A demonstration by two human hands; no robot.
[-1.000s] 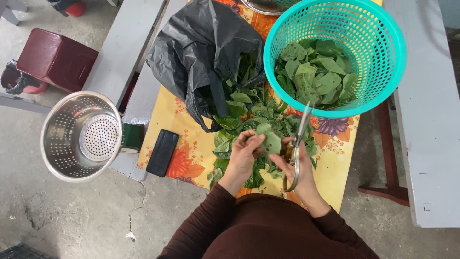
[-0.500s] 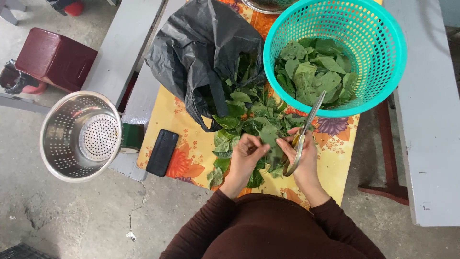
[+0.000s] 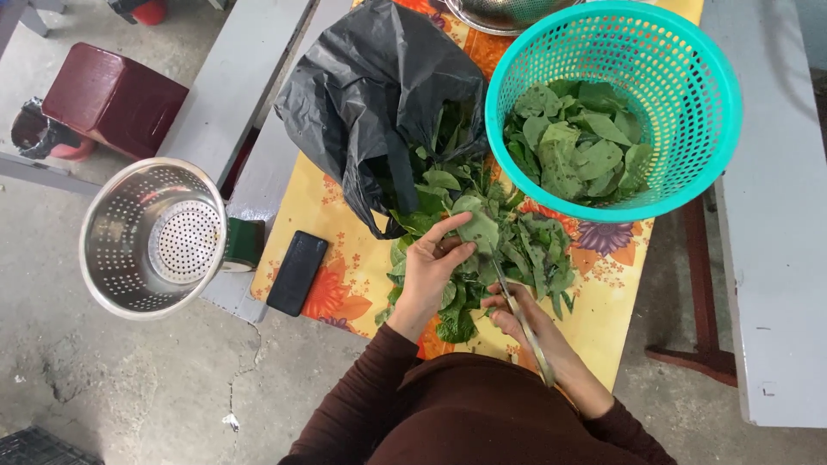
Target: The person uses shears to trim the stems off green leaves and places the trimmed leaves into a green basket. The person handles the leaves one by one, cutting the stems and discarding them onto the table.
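I'm seeing the right hand (image 3: 530, 323), closed on the scissors (image 3: 521, 323), drawn back toward me from where it was reaching, blades now pointing at the leaf (image 3: 476, 228). The left hand (image 3: 435, 267) is pinching that leaf above the pile (image 3: 508, 254) on the counter (image 3: 603, 301). Farther off are the bag (image 3: 379, 95) and basket (image 3: 698, 103).

A plain outdoor or yard-side food-preparation spot of a home or small eatery is shown. A rough, cracked concrete floor (image 3: 129, 379) is seen at 8 o'clock. Grey painted benches (image 3: 775, 258) are set at 3 and 11 o'clock beside a table covered with a flowered yellow cloth (image 3: 345, 293). A steel colander (image 3: 155, 237) at 9 o'clock and a teal plastic basket (image 3: 698, 103) of leaves at 1 o'clock are laid out.
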